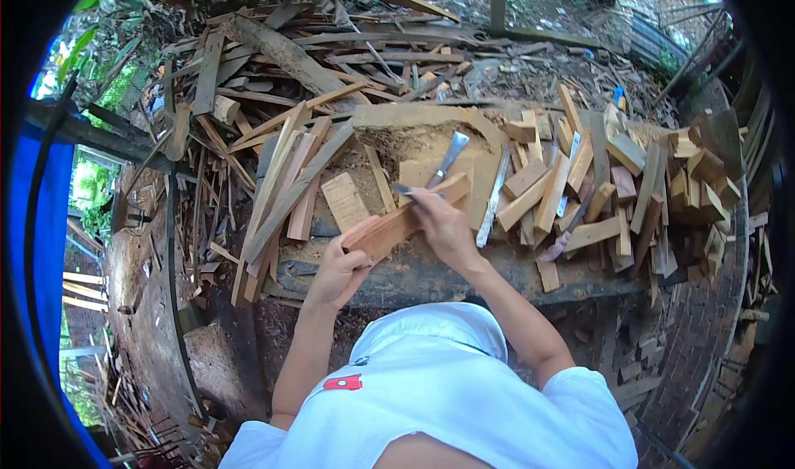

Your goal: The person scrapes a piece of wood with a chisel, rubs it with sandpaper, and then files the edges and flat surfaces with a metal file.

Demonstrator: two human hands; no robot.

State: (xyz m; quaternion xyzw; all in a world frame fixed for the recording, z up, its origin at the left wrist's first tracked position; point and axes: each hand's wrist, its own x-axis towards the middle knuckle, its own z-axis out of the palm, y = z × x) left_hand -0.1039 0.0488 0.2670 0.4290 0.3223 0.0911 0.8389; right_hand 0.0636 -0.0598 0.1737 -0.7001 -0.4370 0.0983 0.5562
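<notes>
A reddish-brown wooden block [387, 235] is held at a slant over the workbench [364, 280]. My left hand [338, 272] is closed around its near left end, thumb on the upper side. Near the block's far half, my right hand [447, 230] is closed on a small dark tool [403, 190]; its tip shows past the fingers, but its kind cannot be made out. Just beyond lies a chisel [448, 159] with a wide metal blade on a pale board. A flat metal strip [493, 197] lies to the right of my right hand.
Cut wood blocks [551, 196] are heaped on the bench's right side. Long wood strips [290, 187] lean at the left, beside a short pale block [344, 202]. Scrap timber [290, 59] is piled behind the bench. A blue tarp [37, 245] hangs at far left.
</notes>
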